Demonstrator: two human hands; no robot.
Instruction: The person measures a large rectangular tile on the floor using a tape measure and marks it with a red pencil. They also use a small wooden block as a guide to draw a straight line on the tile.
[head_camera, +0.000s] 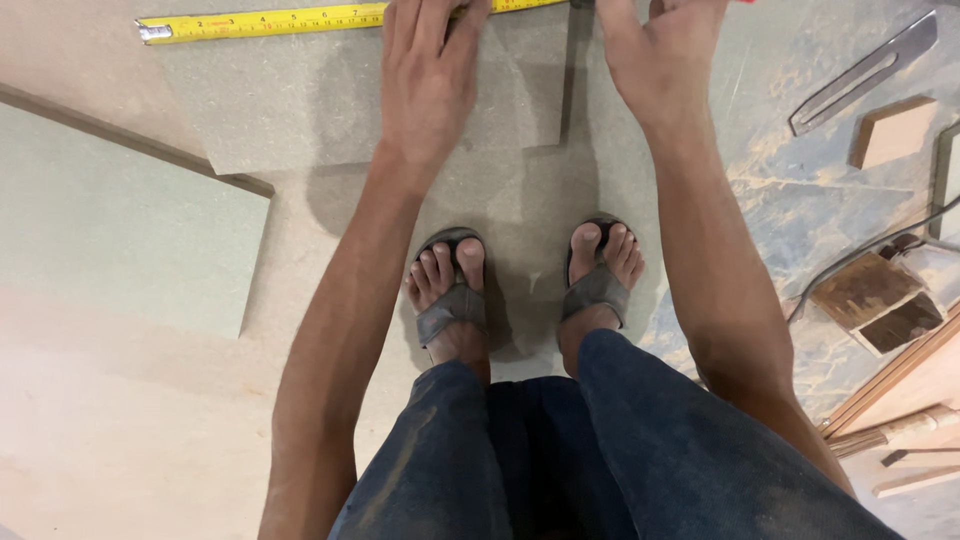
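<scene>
A yellow tape measure blade (265, 21) lies stretched across the top of a grey board (300, 100) on the floor. My left hand (428, 75) presses flat on the tape and board, fingers spread. My right hand (655, 50) is at the top edge of the view, near the board's right end; its fingertips are cut off, so what they hold is hidden. I crouch, with my feet in grey sandals (455, 300) just behind the board.
A larger pale green panel (110, 220) lies at the left. At the right are a metal blade-like tool (865, 72), a small wooden block (893, 130), dark wood offcuts (880, 300), a cable and wooden strips (900, 380).
</scene>
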